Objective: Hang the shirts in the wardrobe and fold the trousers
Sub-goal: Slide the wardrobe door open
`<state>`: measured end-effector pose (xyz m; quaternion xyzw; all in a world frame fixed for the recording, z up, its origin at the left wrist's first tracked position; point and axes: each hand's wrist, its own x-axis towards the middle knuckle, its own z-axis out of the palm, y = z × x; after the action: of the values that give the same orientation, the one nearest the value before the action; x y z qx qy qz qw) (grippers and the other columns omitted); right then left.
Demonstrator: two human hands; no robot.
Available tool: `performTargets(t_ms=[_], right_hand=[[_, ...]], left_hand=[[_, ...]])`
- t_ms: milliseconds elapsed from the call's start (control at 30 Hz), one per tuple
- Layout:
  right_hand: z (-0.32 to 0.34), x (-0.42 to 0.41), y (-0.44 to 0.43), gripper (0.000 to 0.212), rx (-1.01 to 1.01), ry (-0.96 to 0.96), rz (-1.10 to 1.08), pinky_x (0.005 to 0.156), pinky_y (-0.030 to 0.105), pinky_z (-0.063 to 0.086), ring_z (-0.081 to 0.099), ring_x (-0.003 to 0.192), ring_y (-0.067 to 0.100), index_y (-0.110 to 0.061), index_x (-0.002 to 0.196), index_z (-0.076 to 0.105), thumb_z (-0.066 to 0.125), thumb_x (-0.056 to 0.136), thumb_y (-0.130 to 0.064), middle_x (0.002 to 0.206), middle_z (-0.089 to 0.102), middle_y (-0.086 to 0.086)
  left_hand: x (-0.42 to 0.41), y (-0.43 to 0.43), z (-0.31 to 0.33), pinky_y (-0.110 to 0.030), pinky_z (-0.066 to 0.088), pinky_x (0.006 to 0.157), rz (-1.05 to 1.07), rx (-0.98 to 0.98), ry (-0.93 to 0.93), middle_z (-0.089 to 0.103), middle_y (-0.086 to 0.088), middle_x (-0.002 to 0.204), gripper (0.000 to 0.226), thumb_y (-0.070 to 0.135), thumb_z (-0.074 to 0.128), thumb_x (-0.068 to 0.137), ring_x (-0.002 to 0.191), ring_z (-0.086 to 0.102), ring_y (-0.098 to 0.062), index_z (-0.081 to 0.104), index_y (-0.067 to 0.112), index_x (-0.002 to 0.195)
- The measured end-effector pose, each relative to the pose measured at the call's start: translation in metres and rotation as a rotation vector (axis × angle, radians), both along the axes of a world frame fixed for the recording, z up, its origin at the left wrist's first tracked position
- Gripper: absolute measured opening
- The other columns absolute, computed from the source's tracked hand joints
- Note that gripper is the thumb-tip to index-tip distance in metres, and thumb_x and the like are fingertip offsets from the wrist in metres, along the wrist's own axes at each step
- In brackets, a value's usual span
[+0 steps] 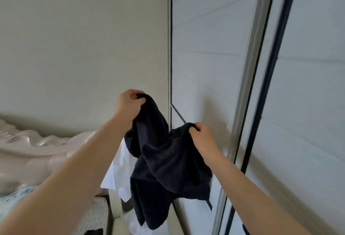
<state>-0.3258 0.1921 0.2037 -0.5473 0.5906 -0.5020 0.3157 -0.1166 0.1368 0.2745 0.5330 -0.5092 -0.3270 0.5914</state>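
Ok, hands (128, 104) (203, 138) pinch limp, crumpled dk fabric (168, 163)

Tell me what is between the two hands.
In the head view, the dark garment spans the gap: the left hand and right hand each grip an upper edge.

Left grip (129, 104) is held forward and higher than right grip (203, 139), both pinched closed.

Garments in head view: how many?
2. Dark garment, held up by left hand and right hand; white garment shows behind it, to its left. Others may be hidden below.
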Motion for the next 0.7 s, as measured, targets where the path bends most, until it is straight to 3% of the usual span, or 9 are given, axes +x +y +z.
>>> performTargets(t_ms=[100,200,267,400,467,567,633,700], right_hand=[[-0.018,-0.009,0.026,0.024,0.085,0.106,0.033,0.071,0.02,0.042,0.057,0.081,0.005,-0.019,0.095,0.068,0.045,0.097,-0.012,0.087,0.063,-0.011],[-0.03,-0.017,0.045,0.026,0.143,0.139,0.025,0.079,0.029,0.054,0.066,0.083,0.014,-0.02,0.093,0.071,0.047,0.096,-0.01,0.085,0.071,-0.009],[-0.031,-0.021,0.057,0.026,0.188,0.183,0.04,0.084,0.031,0.056,0.067,0.082,0.01,-0.018,0.096,0.072,0.048,0.095,-0.008,0.083,0.073,-0.006],[-0.024,-0.025,0.078,0.015,0.365,0.285,0.21,0.081,0.04,0.059,0.066,0.09,0.021,-0.017,0.096,0.068,0.054,0.093,-0.013,0.099,0.072,0.008],[-0.018,-0.024,0.09,0.024,0.448,0.373,0.296,0.083,0.044,0.058,0.062,0.1,0.024,-0.015,0.118,0.059,0.055,0.095,-0.018,0.117,0.063,0.012],[-0.007,-0.022,0.104,0.051,0.316,0.421,0.314,0.093,0.038,0.053,0.053,0.118,0.024,-0.024,0.143,0.036,0.055,0.096,-0.02,0.138,0.047,0.004],[0.006,-0.018,0.116,0.06,0.168,0.383,0.388,0.1,0.03,0.045,0.047,0.123,0.011,-0.034,0.146,0.031,0.055,0.095,-0.012,0.144,0.041,-0.004],[0.017,-0.014,0.131,0.059,0.117,0.428,0.492,0.097,0.02,0.036,0.043,0.119,-0.004,-0.037,0.143,0.034,0.057,0.095,-0.012,0.142,0.041,-0.014]], left_hand=[[-0.005,0.033,-0.005,-0.024,0.051,0.071,-0.023,0.028,-0.038,0.064,0.003,0.1,0.027,-0.001,0.055,0.09,0.087,0.061,-0.013,0.067,0.019,0.106],[-0.005,0.06,-0.011,-0.029,0.054,0.083,-0.099,0.073,-0.071,0.066,-0.004,0.108,0.03,-0.004,0.052,0.091,0.094,0.063,-0.017,0.067,0.019,0.105],[-0.006,0.076,-0.012,-0.034,0.054,0.089,-0.186,0.099,-0.09,0.067,-0.008,0.112,0.034,-0.007,0.05,0.092,0.101,0.064,-0.022,0.068,0.02,0.103],[-0.016,0.112,-0.004,-0.027,0.051,0.078,-0.349,0.115,-0.16,0.068,-0.006,0.104,0.036,-0.008,0.047,0.09,0.09,0.062,-0.018,0.069,0.016,0.104],[-0.021,0.128,0.0,-0.026,0.049,0.072,-0.419,0.155,-0.194,0.067,-0.006,0.095,0.034,-0.007,0.046,0.089,0.083,0.06,-0.017,0.07,0.014,0.098],[-0.026,0.148,0.001,-0.024,0.049,0.068,-0.575,0.225,-0.199,0.064,-0.009,0.09,0.028,-0.005,0.047,0.087,0.08,0.059,-0.018,0.07,0.011,0.088],[-0.027,0.158,-0.001,-0.021,0.049,0.066,-0.677,0.228,-0.259,0.066,-0.008,0.089,0.02,-0.003,0.054,0.089,0.078,0.062,-0.016,0.07,0.01,0.089],[-0.027,0.167,-0.006,-0.019,0.049,0.067,-0.772,0.217,-0.332,0.069,-0.005,0.087,0.015,-0.001,0.059,0.089,0.077,0.064,-0.014,0.069,0.008,0.093]])
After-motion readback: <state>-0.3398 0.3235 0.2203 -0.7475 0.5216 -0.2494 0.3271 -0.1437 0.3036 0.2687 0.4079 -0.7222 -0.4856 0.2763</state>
